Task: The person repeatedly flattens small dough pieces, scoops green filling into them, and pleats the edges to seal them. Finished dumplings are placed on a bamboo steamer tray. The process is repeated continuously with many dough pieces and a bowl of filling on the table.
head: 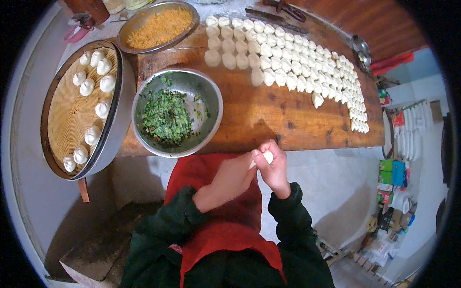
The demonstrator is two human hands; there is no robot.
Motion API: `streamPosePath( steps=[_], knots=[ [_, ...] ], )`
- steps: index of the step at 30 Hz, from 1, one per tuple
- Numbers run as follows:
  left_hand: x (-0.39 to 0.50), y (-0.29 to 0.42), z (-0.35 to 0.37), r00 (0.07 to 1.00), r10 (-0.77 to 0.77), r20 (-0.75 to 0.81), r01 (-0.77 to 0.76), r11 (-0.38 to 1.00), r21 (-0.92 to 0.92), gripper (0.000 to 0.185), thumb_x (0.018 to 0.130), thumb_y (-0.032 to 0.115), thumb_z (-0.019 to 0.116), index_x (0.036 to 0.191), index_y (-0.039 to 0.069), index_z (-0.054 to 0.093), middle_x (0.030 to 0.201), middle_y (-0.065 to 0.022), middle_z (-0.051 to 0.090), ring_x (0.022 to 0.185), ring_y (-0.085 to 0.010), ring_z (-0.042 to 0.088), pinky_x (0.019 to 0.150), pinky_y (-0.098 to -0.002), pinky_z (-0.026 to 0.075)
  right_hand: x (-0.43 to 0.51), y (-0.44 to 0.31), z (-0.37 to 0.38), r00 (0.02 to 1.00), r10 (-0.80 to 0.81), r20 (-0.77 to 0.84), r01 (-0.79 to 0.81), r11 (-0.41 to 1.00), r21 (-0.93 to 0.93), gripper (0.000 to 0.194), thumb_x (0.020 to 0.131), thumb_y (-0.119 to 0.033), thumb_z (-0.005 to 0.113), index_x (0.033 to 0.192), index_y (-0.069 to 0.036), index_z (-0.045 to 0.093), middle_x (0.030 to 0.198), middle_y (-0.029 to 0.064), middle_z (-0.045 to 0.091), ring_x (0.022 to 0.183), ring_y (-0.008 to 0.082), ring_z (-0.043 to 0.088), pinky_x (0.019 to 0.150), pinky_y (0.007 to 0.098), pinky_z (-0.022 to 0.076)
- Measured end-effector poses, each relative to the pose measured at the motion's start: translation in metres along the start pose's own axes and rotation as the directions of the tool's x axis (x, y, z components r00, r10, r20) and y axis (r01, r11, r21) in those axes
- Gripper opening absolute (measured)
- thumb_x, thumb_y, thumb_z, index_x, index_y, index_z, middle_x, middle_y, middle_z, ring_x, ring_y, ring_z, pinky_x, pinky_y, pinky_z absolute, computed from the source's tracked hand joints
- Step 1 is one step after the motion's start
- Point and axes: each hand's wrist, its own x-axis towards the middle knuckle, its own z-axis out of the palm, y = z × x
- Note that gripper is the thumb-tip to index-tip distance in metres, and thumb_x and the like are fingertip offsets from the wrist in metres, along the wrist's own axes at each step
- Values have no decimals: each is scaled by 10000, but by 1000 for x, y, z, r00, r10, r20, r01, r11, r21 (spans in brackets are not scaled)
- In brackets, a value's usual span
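Observation:
Both my hands meet in front of the wooden table's near edge, around a small piece of white dough (pixel 267 157). My right hand (pixel 272 163) grips it between thumb and curled fingers. Against it lies my left hand (pixel 230 178), slightly blurred, with a bit of dough showing by its fingertips. A steel bowl (pixel 216 118) of chopped green filling (pixel 167 117) stands just beyond my left hand. Farther left, a round steamer (pixel 124 86) with a woven mat holds several pleated buns (pixel 102 109). Rows of white dough pieces (pixel 288 64) cover the table's far right part.
An oval metal bowl (pixel 124 45) of orange shredded filling stands at the back left. Dark long tools (pixel 266 16) lie behind the dough rows. One dough piece (pixel 317 100) sits just in front of the rows. Shelved packages (pixel 392 172) are at the far right.

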Motion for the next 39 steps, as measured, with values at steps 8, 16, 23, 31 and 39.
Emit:
streamPosePath(
  steps=[8, 16, 23, 31, 39],
  knots=[
    [-11, 42, -22, 962, 200, -188, -225, 967, -123, 456, 922, 215, 716, 1308, 29, 560, 1116, -219, 675, 1019, -451, 664, 839, -495, 553, 64, 0, 1, 938, -324, 126, 339, 776, -532, 367, 926, -47, 682, 1283, -13, 601, 1298, 185, 612, 1201, 335, 592, 1026, 466, 464],
    [79, 43, -22, 933, 152, -327, -95, 978, 185, 762, 877, 202, 730, 1532, 7, 394, 1530, -374, 349, 1417, -584, 333, 1185, -605, 278, 91, 11, 35, 920, -178, 349, 385, 579, -719, 716, 981, -383, 501, 1616, -83, 364, 1713, 147, 255, 1608, 352, 157, 1271, 576, 158],
    [62, 27, -8, 872, 425, -243, -433, 901, 24, 705, 874, 188, 738, 1530, 100, 495, 1585, -301, 337, 1453, -487, 378, 1220, -551, 290, 112, -5, 61, 889, -228, 398, 453, 569, -686, 693, 939, -230, 557, 1581, -38, 381, 1702, 199, 237, 1597, 385, 167, 1262, 612, 165],
    [-27, 30, -27, 952, 276, -130, -295, 942, -162, 468, 849, 60, 752, 1306, 120, 673, 1420, -244, 545, 1259, -425, 578, 1026, -466, 508, 107, -9, 69, 830, -251, 498, 551, 512, -659, 690, 914, -203, 586, 1532, 59, 426, 1667, 283, 263, 1576, 444, 195, 1255, 651, 159],
    [-44, 10, -27, 966, 242, -92, -247, 968, -51, 356, 873, 87, 733, 1226, 106, 690, 1340, -216, 582, 1197, -413, 609, 987, -466, 542, 109, -8, 67, 855, -213, 472, 506, 540, -673, 618, 903, -108, 567, 1490, 62, 473, 1664, 304, 244, 1573, 470, 186, 1257, 635, 161]
  ],
)
